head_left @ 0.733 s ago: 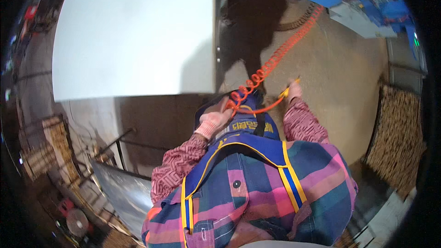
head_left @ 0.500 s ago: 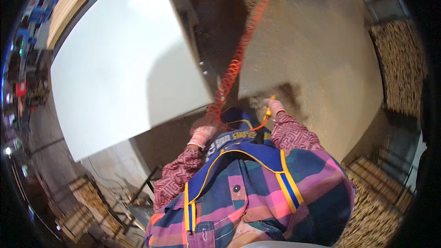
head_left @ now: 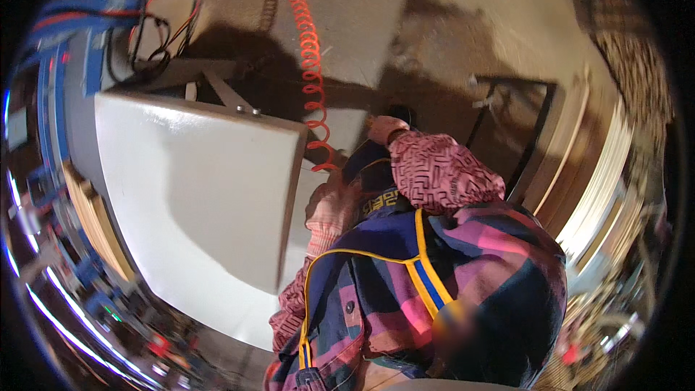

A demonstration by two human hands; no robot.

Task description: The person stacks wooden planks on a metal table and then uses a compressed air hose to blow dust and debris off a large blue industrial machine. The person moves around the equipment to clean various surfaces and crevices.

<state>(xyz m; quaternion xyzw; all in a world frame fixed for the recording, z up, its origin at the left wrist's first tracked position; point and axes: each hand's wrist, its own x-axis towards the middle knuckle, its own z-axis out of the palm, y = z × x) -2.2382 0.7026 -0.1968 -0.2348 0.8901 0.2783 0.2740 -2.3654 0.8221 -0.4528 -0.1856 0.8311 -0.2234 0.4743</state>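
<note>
Snagging looked the main risk in the head view: loose lower loops of the red coiled hose (head_left: 310, 47) hung right by a corner of the white panel (head_left: 137, 174), so a sideways pull could have hooked them. Slack might also have tangled at the blue apron (head_left: 376, 242) if the body turned. Grip of the left hand (head_left: 329, 206): blurred near the lowest loop, couldn't tell how closed or whether it held hose. Grip of the right hand (head_left: 387, 129): contents hidden, opening unclear. Hose was orange-red, tight-coiled up top, stretched wide below, running down from the upper edge.
</note>
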